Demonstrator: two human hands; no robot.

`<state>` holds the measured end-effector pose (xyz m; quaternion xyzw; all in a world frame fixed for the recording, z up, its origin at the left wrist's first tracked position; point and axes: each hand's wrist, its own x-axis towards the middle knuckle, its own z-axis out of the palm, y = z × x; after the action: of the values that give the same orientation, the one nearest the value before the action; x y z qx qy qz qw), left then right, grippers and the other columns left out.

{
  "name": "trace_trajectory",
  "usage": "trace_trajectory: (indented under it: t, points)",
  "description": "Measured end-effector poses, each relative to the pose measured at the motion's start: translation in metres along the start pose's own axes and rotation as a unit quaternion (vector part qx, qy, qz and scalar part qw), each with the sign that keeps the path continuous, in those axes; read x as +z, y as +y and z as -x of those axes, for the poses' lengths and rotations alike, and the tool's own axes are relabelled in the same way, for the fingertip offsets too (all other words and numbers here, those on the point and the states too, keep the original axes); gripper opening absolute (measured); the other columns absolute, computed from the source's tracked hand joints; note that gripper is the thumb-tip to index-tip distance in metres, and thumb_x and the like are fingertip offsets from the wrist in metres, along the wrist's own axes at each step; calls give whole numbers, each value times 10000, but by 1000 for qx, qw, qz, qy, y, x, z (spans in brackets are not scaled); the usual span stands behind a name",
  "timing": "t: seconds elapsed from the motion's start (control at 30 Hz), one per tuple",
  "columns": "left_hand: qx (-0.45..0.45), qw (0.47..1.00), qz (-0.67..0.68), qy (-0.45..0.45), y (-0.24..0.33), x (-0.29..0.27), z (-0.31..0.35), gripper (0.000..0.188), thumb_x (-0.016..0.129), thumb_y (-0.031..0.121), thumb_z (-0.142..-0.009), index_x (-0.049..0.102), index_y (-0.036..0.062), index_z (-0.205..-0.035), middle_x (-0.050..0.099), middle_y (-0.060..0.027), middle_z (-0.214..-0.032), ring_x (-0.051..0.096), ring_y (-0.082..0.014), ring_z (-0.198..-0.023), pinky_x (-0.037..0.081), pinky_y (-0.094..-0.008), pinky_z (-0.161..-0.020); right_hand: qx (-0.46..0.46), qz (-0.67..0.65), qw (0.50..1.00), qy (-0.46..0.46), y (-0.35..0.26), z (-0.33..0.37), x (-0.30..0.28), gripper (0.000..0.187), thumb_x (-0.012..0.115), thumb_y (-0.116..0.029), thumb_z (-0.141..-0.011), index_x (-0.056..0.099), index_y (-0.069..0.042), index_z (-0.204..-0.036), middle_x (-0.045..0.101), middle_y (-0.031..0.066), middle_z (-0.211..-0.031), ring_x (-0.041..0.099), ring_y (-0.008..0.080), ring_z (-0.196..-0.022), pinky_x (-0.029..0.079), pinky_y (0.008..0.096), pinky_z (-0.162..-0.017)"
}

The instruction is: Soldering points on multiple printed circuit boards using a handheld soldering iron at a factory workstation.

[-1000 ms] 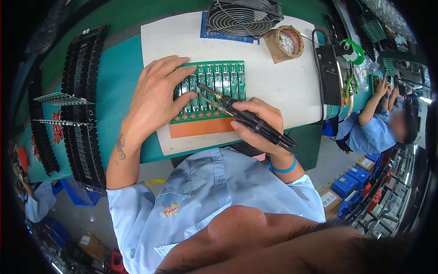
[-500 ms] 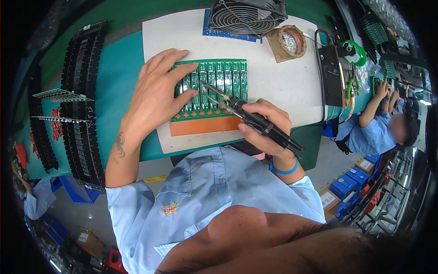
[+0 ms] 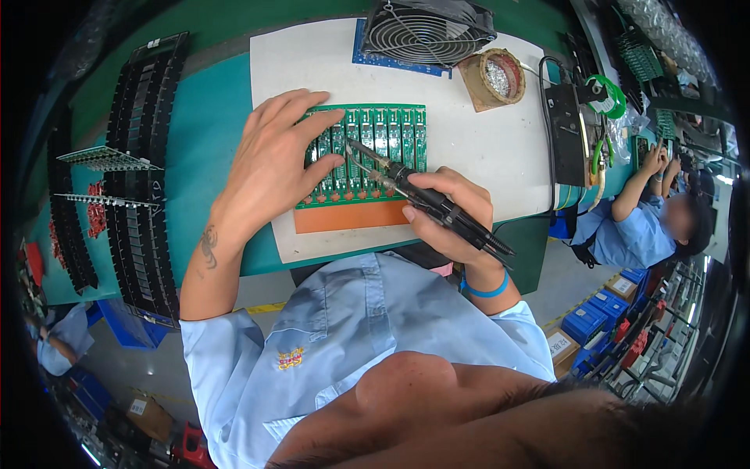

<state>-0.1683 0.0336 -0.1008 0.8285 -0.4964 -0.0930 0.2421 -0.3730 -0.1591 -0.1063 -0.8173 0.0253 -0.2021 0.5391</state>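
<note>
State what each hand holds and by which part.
The right hand grips the black soldering tool by its handle. The left hand rests spread on the green circuit board, with no grip visible.

Soldering iron (image 3: pixel 431 201) over green circuit board (image 3: pixel 378 135)

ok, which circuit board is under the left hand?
The flat green panel along the orange strip: only it has the left hand over it; the two boards at the black racks, far left, stand apart.
</note>
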Motion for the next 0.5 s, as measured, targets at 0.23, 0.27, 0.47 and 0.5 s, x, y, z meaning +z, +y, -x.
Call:
trace_trajectory:
  t: [0.23, 0.27, 0.47, 0.5]
  points:
    - [-9, 1000, 3, 3, 0, 0, 3, 501, 838, 153, -832, 732, 80, -1317, 627, -55, -1474, 517, -276, -1419, 370, -429, -1202, 15, 0, 998, 67, -4, 14, -21, 434, 811, 52, -738, 740, 12, -1165, 732, 118, -888, 597, 187, -705, 495, 279, -679]
    - [-11, 1000, 8, 4, 0, 0, 3, 495, 836, 163, -834, 734, 78, -1311, 631, -61, -1466, 515, -280, -1419, 366, -437, -1206, 25, 36, 991, 130, 0, 14, -24, 457, 799, 37, -780, 705, 16, -1227, 729, 131, -934, 614, 194, -741, 517, 288, -717]
    - [9, 1000, 15, -1, 4, -3, -2, 507, 837, 173, -828, 733, 77, -1315, 636, -71, -1458, 510, -293, -1424, 356, -446, -1217, 120, -86, 919, 365, 42, 9, -41, 549, 753, -4, -879, 588, -4, -1402, 702, 116, -1122, 643, 177, -944, 534, 303, -886]
    - [1, 1000, 14, -3, 4, -3, -3, 514, 838, 166, -824, 731, 74, -1319, 632, -73, -1465, 509, -298, -1428, 350, -448, -1223, 112, -19, 928, 355, 40, 11, -41, 523, 744, -5, -884, 602, -5, -1388, 709, 116, -1115, 652, 175, -955, 536, 301, -891]
